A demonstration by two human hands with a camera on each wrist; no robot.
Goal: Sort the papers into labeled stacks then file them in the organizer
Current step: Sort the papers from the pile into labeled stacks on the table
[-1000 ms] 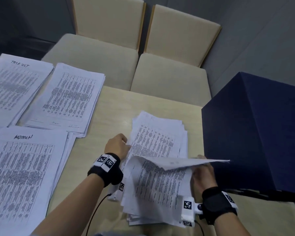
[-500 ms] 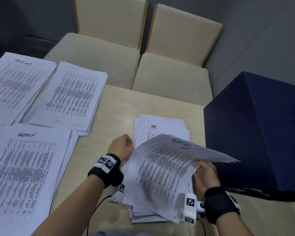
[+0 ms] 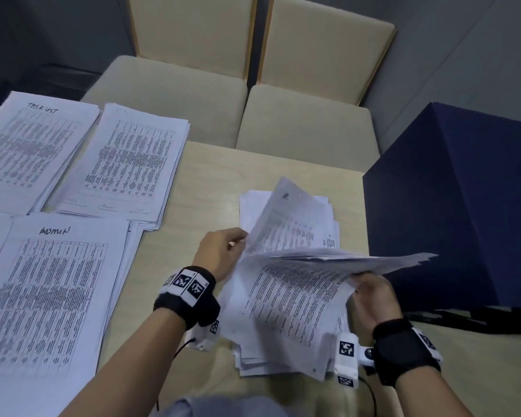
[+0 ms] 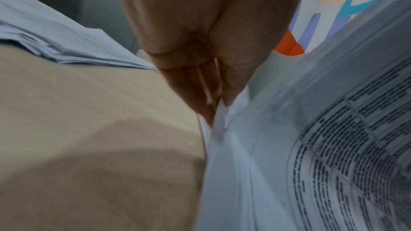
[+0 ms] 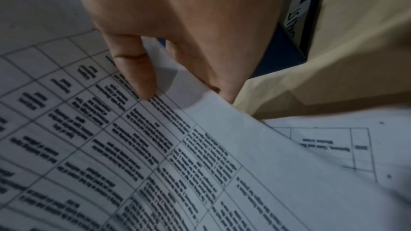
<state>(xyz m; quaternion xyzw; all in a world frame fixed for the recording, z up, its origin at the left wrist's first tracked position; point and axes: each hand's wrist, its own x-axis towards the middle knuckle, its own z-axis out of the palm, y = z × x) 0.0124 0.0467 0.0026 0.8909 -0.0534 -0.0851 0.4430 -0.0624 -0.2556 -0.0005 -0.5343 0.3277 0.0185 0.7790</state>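
A loose pile of printed sheets (image 3: 283,341) lies on the table in front of me. My right hand (image 3: 358,281) grips a lifted bundle of sheets (image 3: 358,260) by its right edge, thumb (image 5: 138,76) on the printed face and the other fingers under it. My left hand (image 3: 243,239) pinches the left edge of one sheet (image 3: 286,224), which stands tilted up behind the bundle; the left wrist view shows the fingertips (image 4: 209,108) closed on that paper edge (image 4: 219,117). The dark blue organizer (image 3: 457,221) stands at the right, close to the bundle's far corner.
Three sorted stacks lie at the left: one headed TASK LIST (image 3: 27,152), one whose heading I cannot read (image 3: 133,164), and one headed ADMIN (image 3: 51,296). Bare tabletop (image 3: 193,206) separates them from the pile. Two beige chairs (image 3: 307,130) stand beyond the table's far edge.
The right hand has raised and fanned the bundle further. The left hand has taken one sheet's edge and tipped it upright, covering the sheet headed HR that showed half a second ago.
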